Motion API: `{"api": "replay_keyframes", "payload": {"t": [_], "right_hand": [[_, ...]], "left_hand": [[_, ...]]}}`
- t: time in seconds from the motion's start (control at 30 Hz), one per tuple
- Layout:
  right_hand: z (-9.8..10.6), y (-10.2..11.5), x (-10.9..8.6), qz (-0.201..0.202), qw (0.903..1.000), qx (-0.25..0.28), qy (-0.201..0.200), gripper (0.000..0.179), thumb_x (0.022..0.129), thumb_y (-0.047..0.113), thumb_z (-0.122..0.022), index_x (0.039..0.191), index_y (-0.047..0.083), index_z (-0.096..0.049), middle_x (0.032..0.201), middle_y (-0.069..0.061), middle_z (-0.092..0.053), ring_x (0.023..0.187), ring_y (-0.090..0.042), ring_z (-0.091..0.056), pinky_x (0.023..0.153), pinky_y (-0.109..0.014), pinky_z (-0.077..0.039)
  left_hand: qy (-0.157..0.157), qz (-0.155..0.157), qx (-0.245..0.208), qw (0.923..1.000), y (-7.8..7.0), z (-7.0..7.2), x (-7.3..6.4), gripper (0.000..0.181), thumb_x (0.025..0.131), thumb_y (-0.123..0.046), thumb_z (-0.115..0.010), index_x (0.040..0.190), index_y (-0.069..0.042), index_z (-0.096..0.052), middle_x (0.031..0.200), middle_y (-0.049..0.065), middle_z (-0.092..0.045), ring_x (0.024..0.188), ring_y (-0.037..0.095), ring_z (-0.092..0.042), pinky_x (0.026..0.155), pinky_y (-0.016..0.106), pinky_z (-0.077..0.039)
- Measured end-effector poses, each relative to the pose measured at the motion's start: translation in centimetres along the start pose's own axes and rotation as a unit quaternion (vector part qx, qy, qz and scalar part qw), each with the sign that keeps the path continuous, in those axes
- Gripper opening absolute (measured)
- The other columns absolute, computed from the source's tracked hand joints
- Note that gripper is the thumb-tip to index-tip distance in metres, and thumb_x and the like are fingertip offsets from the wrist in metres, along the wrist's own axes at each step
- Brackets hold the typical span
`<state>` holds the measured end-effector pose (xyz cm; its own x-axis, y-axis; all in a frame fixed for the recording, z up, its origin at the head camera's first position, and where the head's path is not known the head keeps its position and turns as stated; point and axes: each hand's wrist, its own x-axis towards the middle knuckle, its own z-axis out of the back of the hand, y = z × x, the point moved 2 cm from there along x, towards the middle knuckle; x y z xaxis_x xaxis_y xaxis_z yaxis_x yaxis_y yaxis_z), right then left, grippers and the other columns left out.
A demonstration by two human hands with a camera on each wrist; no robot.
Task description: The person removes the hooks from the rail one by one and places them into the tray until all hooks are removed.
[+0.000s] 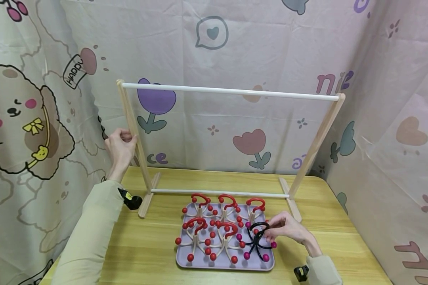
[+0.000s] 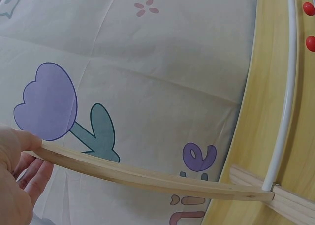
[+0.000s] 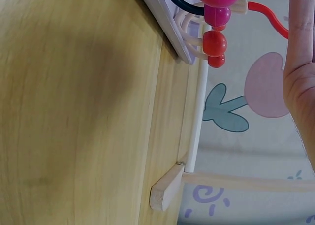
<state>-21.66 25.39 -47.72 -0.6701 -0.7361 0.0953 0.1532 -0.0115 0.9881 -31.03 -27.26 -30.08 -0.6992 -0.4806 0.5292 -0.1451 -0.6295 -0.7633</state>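
Note:
A wooden rack with a white top bar (image 1: 232, 91) stands on the table. My left hand (image 1: 121, 148) holds its left post (image 1: 142, 168), thumb on one side and fingers on the other, as the left wrist view also shows. My right hand (image 1: 289, 227) pinches a black multi-armed hook (image 1: 257, 239) with magenta ball tips at its curved top. That hook is at the front right of a lilac tray (image 1: 221, 266). Several beige multi-armed hooks (image 1: 196, 237) with red tops and red balls stand on the same tray. In the right wrist view my fingers are partly cut off.
The rack's right post (image 1: 315, 146) rises from a wooden foot (image 1: 290, 200), and a white lower bar (image 1: 219, 192) runs behind the tray. All of it is on a wood-grain table (image 1: 146, 245). Printed curtains (image 1: 214, 59) hang behind and at both sides.

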Motion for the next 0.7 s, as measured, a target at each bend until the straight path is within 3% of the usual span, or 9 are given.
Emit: {"api": "replay_keyframes", "payload": {"t": [0.2, 0.33, 0.43, 0.5, 0.63, 0.7], "right_hand": [[0.1, -0.2, 0.0, 0.004, 0.9999, -0.009, -0.002, 0.021, 0.093, -0.006, -0.06, 0.103, -0.024, -0.063, 0.085, -0.04, -0.067, 0.075, -0.012, -0.076, 0.066, -0.04, -0.062], [0.2, -0.3, 0.1, 0.003, 0.9999, -0.012, -0.006, 0.021, 0.093, -0.006, -0.06, 0.104, -0.024, -0.063, 0.085, -0.043, -0.065, 0.074, -0.013, -0.076, 0.066, -0.041, -0.062], [0.3, -0.3, 0.1, 0.004, 0.9997, -0.022, -0.012, 0.023, 0.093, -0.006, -0.06, 0.106, -0.025, -0.062, 0.085, -0.033, -0.071, 0.072, -0.011, -0.075, 0.064, -0.039, -0.062], [0.4, -0.3, 0.0, 0.006, 0.9993, -0.033, -0.016, 0.025, 0.093, -0.005, -0.061, 0.108, -0.025, -0.061, 0.085, -0.02, -0.077, 0.069, -0.008, -0.073, 0.06, -0.038, -0.061], [0.4, -0.1, -0.3, 0.012, 0.9984, -0.048, -0.026, 0.03, 0.094, -0.004, -0.061, 0.113, -0.026, -0.058, 0.082, 0.004, -0.077, 0.063, -0.002, -0.068, 0.054, -0.035, -0.058], [0.4, 0.0, -0.4, 0.017, 0.998, -0.05, -0.034, 0.03, 0.095, -0.003, -0.06, 0.116, -0.025, -0.058, 0.081, 0.008, -0.075, 0.061, 0.0, -0.064, 0.053, -0.033, -0.056]], "left_hand": [[0.006, 0.004, -0.006, 1.0, 0.0, 0.1, 0.0, 0.025, 0.092, -0.012, -0.069, 0.111, 0.003, -0.068, 0.106, 0.023, -0.075, 0.067, -0.014, -0.041, 0.097, 0.036, -0.043], [0.009, 0.001, -0.007, 0.9999, 0.1, 0.2, -0.1, 0.027, 0.094, -0.014, -0.068, 0.114, 0.003, -0.067, 0.107, 0.023, -0.074, 0.072, -0.009, -0.044, 0.095, 0.033, -0.043], [0.008, -0.012, -0.006, 0.9999, 0.2, 0.3, -0.4, 0.027, 0.094, -0.014, -0.068, 0.116, 0.003, -0.067, 0.108, 0.022, -0.074, 0.079, 0.005, -0.059, 0.089, 0.026, -0.042], [0.01, -0.021, -0.009, 0.9997, 0.3, 0.3, -0.6, 0.029, 0.095, -0.013, -0.068, 0.118, 0.003, -0.066, 0.112, 0.022, -0.074, 0.088, 0.019, -0.068, 0.088, 0.025, -0.049], [0.024, -0.036, -0.028, 0.9987, 0.6, 0.6, -1.2, 0.036, 0.095, -0.014, -0.066, 0.126, 0.004, -0.062, 0.126, 0.023, -0.069, 0.111, 0.038, -0.069, 0.095, 0.042, -0.057], [0.028, -0.045, -0.034, 0.998, 0.7, 0.8, -1.7, 0.04, 0.095, -0.014, -0.067, 0.13, 0.004, -0.059, 0.131, 0.024, -0.065, 0.116, 0.041, -0.067, 0.098, 0.049, -0.054]]}}
